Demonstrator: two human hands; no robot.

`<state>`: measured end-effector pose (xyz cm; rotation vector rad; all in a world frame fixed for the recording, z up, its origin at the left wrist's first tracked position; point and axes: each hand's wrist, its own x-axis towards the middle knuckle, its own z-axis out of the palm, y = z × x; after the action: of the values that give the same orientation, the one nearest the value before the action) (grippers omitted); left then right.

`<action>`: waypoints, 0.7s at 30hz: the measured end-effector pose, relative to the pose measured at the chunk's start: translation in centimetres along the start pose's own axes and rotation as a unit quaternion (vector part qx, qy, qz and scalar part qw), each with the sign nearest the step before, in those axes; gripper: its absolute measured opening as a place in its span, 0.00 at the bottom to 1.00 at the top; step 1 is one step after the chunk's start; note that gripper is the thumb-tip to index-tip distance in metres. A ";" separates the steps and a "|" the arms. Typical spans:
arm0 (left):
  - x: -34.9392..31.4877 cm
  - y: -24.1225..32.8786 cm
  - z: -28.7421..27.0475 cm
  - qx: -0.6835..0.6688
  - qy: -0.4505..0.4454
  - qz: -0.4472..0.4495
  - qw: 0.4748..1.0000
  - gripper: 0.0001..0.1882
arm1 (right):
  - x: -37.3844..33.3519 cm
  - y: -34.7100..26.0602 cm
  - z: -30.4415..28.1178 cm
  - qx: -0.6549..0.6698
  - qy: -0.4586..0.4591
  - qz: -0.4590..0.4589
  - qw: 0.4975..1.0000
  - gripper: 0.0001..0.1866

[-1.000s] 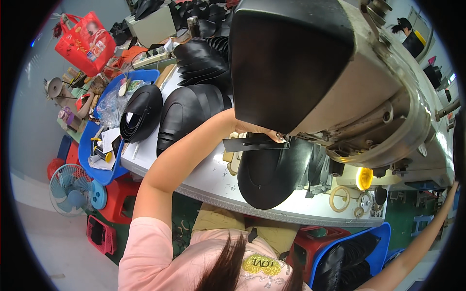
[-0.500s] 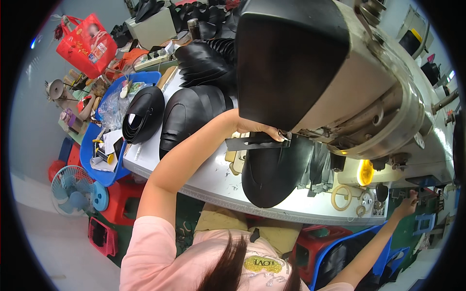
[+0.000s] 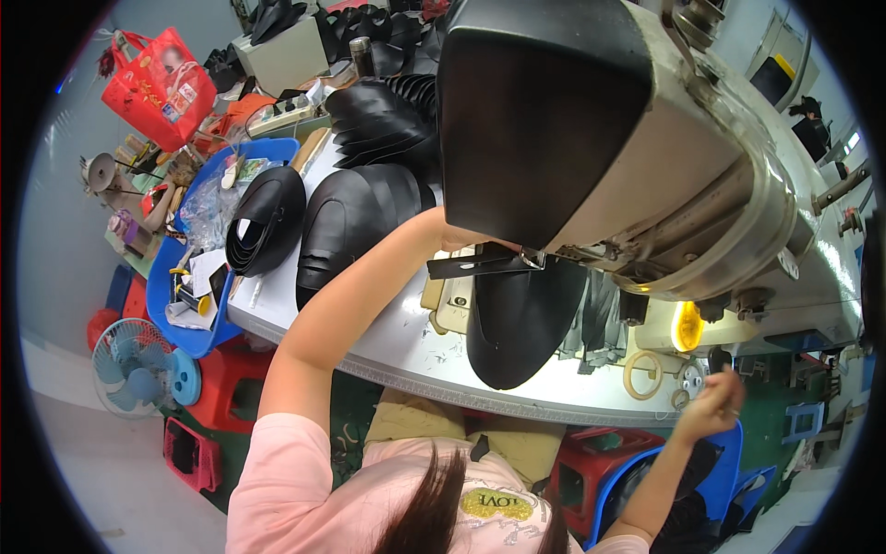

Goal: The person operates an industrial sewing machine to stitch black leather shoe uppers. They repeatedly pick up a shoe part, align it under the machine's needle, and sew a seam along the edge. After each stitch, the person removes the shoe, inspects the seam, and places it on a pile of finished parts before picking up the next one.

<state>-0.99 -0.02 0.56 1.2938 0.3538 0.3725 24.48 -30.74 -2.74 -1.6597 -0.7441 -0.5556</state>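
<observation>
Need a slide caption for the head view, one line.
Left hand, partly hidden by the machine head, near a rounded black piece; right hand apart, near a blue bin.

A wide fisheye camera on the person's head looks steeply down across the counter [image 3: 406, 331]. It is so close to the machine [image 3: 544, 120] that the black end looms large; below the machine comes the wearer's pink shirt [image 3: 281, 475], and far to its left, the fan [image 3: 134, 374].
</observation>
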 end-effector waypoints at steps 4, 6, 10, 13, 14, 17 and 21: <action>-1.0 -0.4 1.9 -0.092 0.074 0.015 0.993 0.13 | -4.2 -1.0 4.6 0.139 -0.223 -0.024 0.965 0.08; -2.0 -2.3 2.0 -0.067 0.114 -0.035 0.991 0.15 | -6.1 -4.0 7.3 0.193 -0.333 0.090 0.919 0.11; -6.4 -6.0 2.0 -0.133 0.043 0.029 0.990 0.20 | -9.7 -5.0 9.1 0.276 -0.527 0.289 0.750 0.10; -10.4 -8.5 3.7 -0.058 0.089 0.068 0.992 0.18 | -11.1 -7.0 8.9 0.319 -0.606 0.209 0.698 0.07; -11.4 -8.8 3.7 -0.024 0.087 0.076 0.993 0.16 | -11.4 -7.3 8.9 0.376 -0.626 0.250 0.636 0.06; -11.8 -8.9 3.0 0.009 0.033 0.230 0.973 0.06 | -10.5 -8.8 8.5 0.359 -0.679 0.167 0.618 0.08; -11.8 -8.4 3.2 0.012 0.057 0.266 0.962 0.03 | -10.1 -10.4 8.5 0.341 -0.689 0.106 0.630 0.09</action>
<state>-9.46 -10.15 -6.30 1.3857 0.1003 0.9018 9.71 -23.00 -4.73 -1.1242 -1.5250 1.2824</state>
